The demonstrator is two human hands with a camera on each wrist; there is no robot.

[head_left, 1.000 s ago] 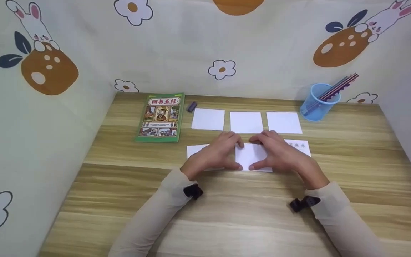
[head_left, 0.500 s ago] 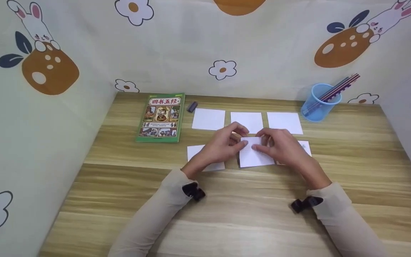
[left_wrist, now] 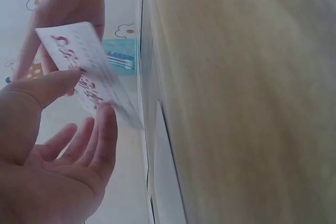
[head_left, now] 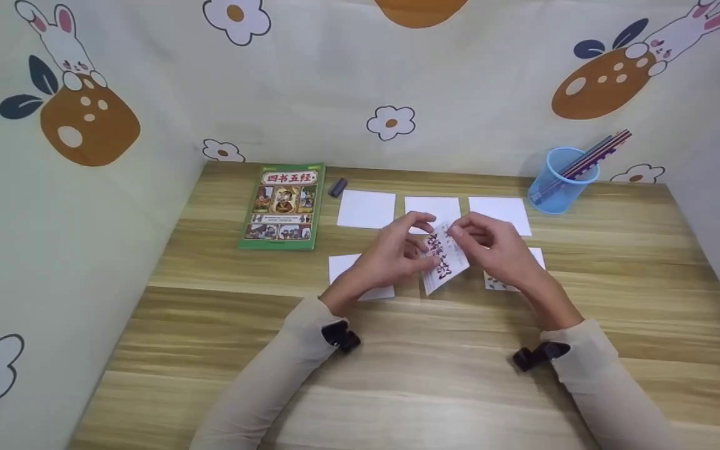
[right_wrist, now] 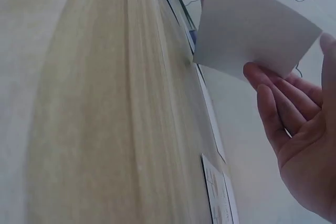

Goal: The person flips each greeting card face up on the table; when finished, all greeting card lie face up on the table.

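Observation:
Above the middle of the desk, a small square card (head_left: 455, 257) is tilted between both hands. Reddish-brown characters run across its printed face in the left wrist view; its plain back (right_wrist: 252, 24) faces the right wrist camera. My left hand (head_left: 388, 253) pinches the card's left side, thumb on the printed face. The upper corner is pinched by my right hand (head_left: 502, 249), with fingertips against the back. A white card (head_left: 342, 264) lies partly under the left forearm. By the right wrist lies a printed card (head_left: 499, 282), partly covered by that hand.
Behind the hands is a row of three blank white cards: left (head_left: 366, 209), middle (head_left: 419, 205) and right (head_left: 502, 209). A green comic-style book (head_left: 282, 206) and a small dark eraser-like block (head_left: 337, 187) lie left. A blue cup (head_left: 550, 194) holding pencils stands back right.
The middle front card lay face down on the desk under both hands. It has been picked up, raised and turned, so its printed face now shows in the head view.

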